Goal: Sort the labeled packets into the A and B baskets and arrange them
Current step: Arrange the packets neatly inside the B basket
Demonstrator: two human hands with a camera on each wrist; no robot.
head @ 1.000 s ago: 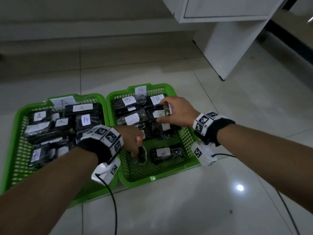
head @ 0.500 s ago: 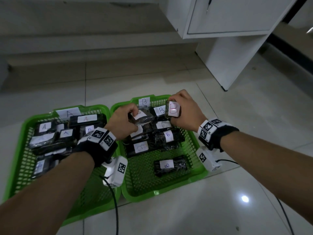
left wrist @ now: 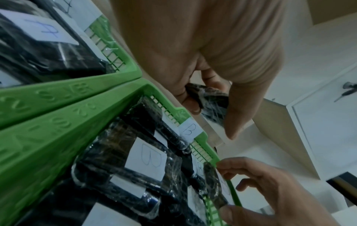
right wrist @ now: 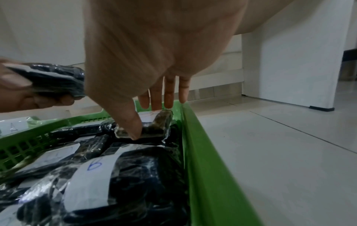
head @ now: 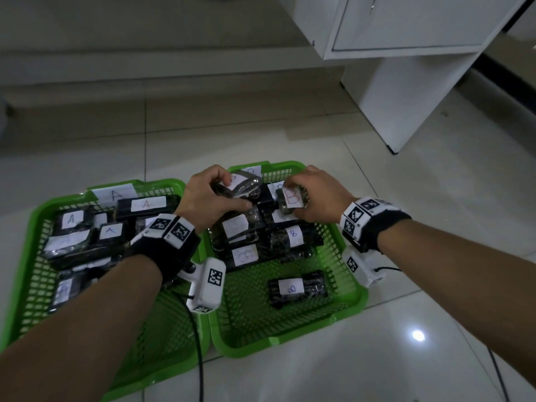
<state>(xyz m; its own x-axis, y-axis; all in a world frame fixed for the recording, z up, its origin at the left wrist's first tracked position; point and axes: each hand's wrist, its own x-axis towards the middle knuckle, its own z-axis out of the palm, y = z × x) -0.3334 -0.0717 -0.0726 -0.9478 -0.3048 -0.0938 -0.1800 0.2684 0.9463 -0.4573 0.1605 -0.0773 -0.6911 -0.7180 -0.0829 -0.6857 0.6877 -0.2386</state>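
Two green baskets sit side by side on the floor. The A basket (head: 32,236) on the left holds several dark wrapped packets with A labels. The B basket (head: 290,340) on the right holds several with B labels. Over the B basket's far left corner, my left hand (head: 211,195) grips a dark packet (head: 246,184), lifted clear of the pile (left wrist: 210,100). My right hand (head: 316,195) pinches a small packet with a red B label (head: 291,198) between thumb and fingers, low at the far right corner (right wrist: 158,126). One B packet (head: 295,288) lies alone near the front.
A white cabinet (head: 406,82) stands at the back right, and a low step runs along the wall behind the baskets. Glossy floor tiles (head: 406,329) surround the baskets. Black cables trail from both wrist cameras.
My left hand came from the near left of the B basket to its far end and lifted a packet. My right hand carried the red-B packet toward the far right corner.
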